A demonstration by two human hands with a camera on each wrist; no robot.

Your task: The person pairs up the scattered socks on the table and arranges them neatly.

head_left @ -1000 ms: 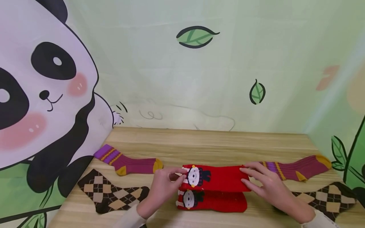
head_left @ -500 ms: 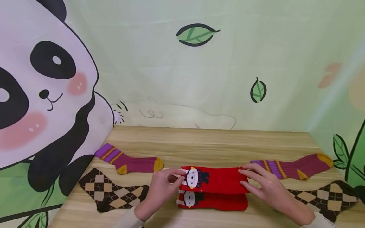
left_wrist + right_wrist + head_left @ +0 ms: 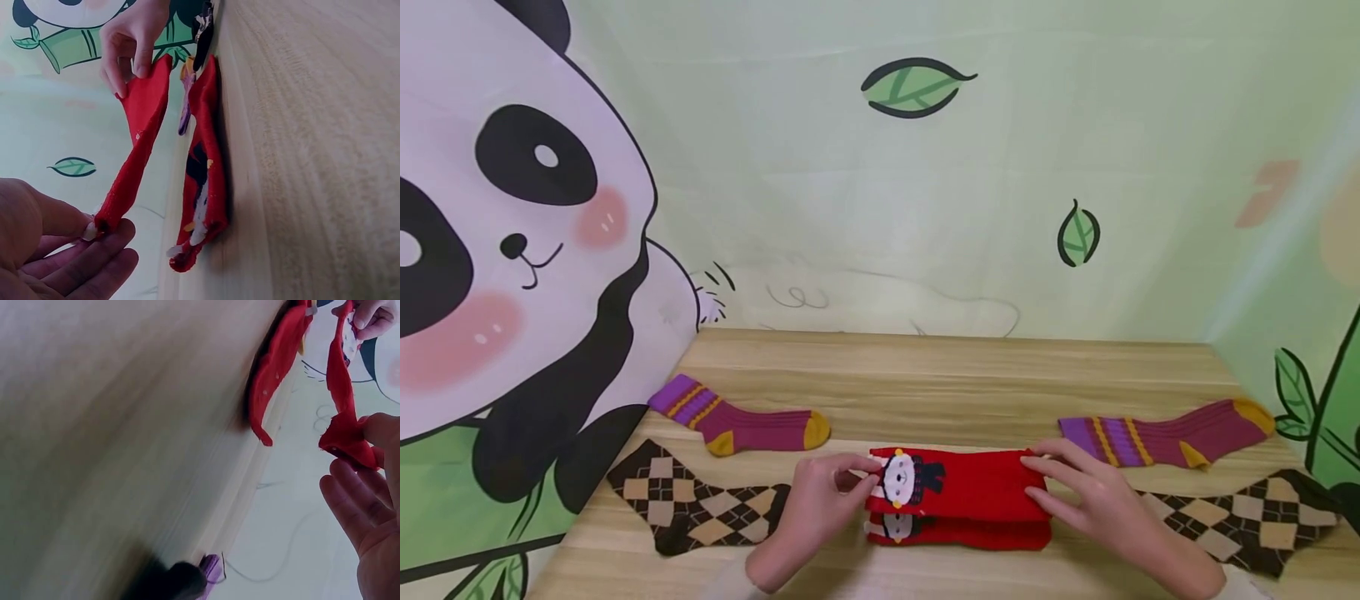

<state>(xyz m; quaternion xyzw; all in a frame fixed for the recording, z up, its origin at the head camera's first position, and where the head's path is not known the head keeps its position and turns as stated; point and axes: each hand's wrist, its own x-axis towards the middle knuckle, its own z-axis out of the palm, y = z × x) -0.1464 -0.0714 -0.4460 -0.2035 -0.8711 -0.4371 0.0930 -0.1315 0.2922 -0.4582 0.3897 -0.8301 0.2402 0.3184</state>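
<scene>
A red sock with a white animal face (image 3: 958,485) is stretched level between both hands, raised off the table. My left hand (image 3: 822,510) pinches its left end, my right hand (image 3: 1101,502) its right end. Below and nearer lies a matching red sock (image 3: 985,536) on the table, partly covered from above. In the left wrist view a gap separates the held sock (image 3: 140,140) from the lying one (image 3: 209,156). Thumb and fingers of my right hand (image 3: 375,487) grip the sock end in the right wrist view.
Purple socks with yellow toes lie at left (image 3: 760,429) and right (image 3: 1172,433). Nearer the front are argyle socks, left (image 3: 700,504) and right (image 3: 1255,521), the right one partly behind my right forearm. A panda-printed backdrop (image 3: 850,208) stands behind the wooden table (image 3: 955,375).
Both hands have moved slightly left and toward the front with the held red sock, which now covers more of the lying one. The view has shifted a little.
</scene>
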